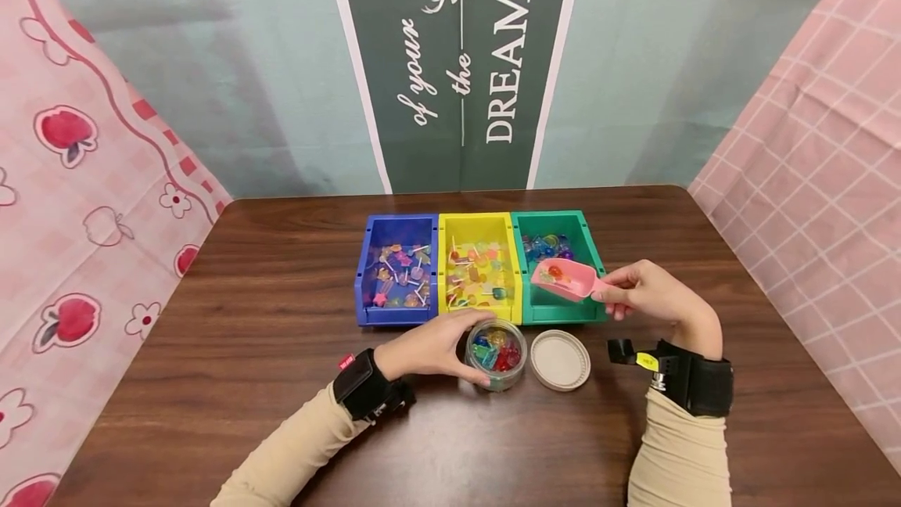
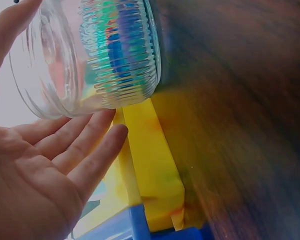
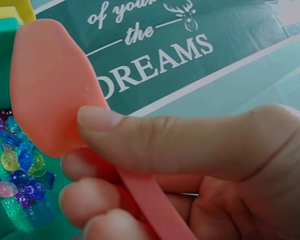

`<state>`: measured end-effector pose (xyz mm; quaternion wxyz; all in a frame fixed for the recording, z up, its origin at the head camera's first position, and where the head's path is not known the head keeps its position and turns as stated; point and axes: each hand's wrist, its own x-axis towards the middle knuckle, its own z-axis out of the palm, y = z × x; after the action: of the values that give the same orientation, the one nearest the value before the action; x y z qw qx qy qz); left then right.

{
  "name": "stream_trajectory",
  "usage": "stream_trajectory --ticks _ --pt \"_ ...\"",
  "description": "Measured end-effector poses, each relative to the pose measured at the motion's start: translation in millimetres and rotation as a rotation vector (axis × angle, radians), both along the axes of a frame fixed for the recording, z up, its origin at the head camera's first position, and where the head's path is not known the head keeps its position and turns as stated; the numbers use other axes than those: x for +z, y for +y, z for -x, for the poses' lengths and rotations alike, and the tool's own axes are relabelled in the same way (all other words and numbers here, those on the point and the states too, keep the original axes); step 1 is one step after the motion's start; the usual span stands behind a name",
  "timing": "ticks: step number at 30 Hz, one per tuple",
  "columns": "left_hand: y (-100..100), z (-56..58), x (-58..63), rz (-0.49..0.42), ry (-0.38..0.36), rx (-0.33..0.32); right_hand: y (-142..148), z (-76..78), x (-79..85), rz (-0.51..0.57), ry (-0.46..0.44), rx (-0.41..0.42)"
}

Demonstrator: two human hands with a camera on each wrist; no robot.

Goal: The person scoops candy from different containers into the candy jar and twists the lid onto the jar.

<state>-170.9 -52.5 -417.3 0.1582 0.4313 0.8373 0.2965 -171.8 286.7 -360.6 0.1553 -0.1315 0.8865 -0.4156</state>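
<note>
My right hand (image 1: 651, 292) grips the handle of a pink scoop (image 1: 576, 282) over the front of the green bin (image 1: 556, 313). A few small orange and clear pieces lie in the scoop's bowl. In the right wrist view, the thumb presses on the scoop (image 3: 55, 85) near its neck, with fingers curled beneath. My left hand (image 1: 439, 346) holds a clear open jar (image 1: 496, 382) from its left side, thumb at the front and fingers behind. Red, blue, green and yellow trinkets fill part of the jar, seen through its ribbed wall (image 2: 125, 55) in the left wrist view.
A round off-white lid (image 1: 561, 360) lies right of the jar. Behind the jar, the blue bin (image 1: 394, 317), yellow bin (image 1: 482, 309) and green bin stand side by side, each with small colourful charms. Cloths hang around the brown wooden table (image 1: 281, 280).
</note>
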Motion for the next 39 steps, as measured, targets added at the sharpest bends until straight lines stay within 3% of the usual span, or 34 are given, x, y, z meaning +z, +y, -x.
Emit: stream_trajectory --ticks 10,17,28,39 --pt "-0.3 0.6 -0.7 -0.028 -0.031 -0.014 2.7 -6.7 4.4 0.069 -0.027 0.070" --pt "-0.8 -0.1 0.1 -0.029 -0.087 -0.016 -2.6 -7.4 8.2 0.092 -0.019 0.180" --pt "-3.6 0.1 0.6 -0.001 -0.095 -0.021 -17.8 -8.7 14.2 0.153 -0.021 0.330" --pt "-4.2 0.9 3.1 -0.005 -0.120 -0.025 -44.7 -11.1 23.1 0.105 -0.011 0.422"
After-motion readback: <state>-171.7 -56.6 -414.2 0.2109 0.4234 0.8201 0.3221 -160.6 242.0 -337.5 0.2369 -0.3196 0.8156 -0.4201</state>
